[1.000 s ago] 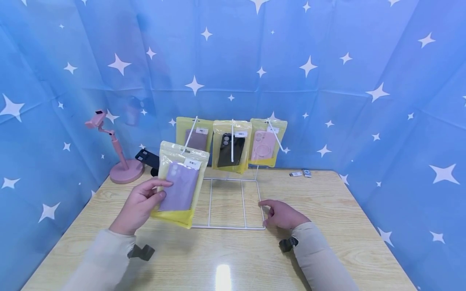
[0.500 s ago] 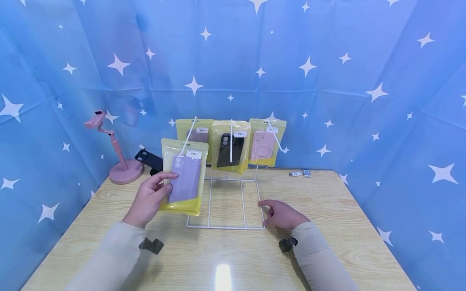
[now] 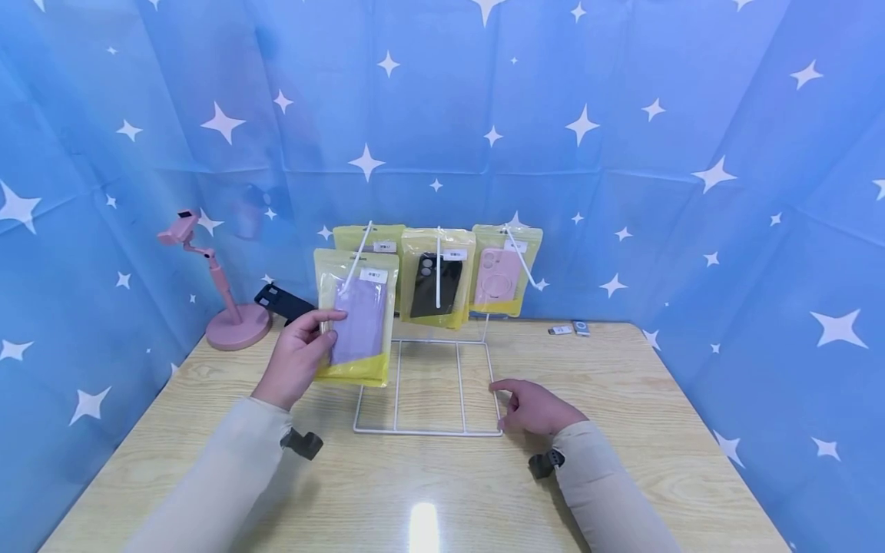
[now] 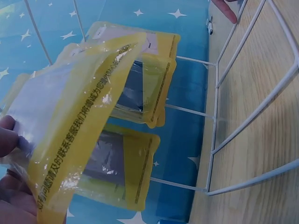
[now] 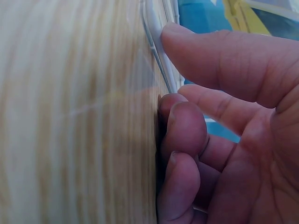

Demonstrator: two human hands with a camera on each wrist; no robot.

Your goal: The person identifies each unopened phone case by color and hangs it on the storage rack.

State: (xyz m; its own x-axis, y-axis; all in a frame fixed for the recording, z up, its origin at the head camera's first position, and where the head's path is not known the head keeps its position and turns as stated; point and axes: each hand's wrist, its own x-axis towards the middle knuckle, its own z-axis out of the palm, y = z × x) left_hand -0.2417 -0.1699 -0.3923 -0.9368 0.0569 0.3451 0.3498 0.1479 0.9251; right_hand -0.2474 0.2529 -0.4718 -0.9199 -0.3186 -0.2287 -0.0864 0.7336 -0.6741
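Head view first: the left hand is up at the left side of the white wire rack, thumb on the front and fingers curled behind the yellow packet with the purple phone case, pinching it along its left edge. That packet hangs upright in the air, just in front of the rack's left hook and overlapping the yellow packet behind it on that hook. Next along, the middle hook carries a packet with a black case, and the right hook a packet with a pink case. Over on the right, the right hand lies low on the wooden bench, its index finger stretched out onto the near right corner of the rack's wire base, the other fingers curled under. Right wrist view confirms it: the index finger presses on the white wire, the remaining fingers are folded down against the wood, holding nothing. Left wrist view shows the held packet from behind, bowed and glossy, with the thumb at its edge and two hanging packets beyond it. At the far left of the bench stands a pink phone stand with a black object beside it; two small items lie at the far right edge.
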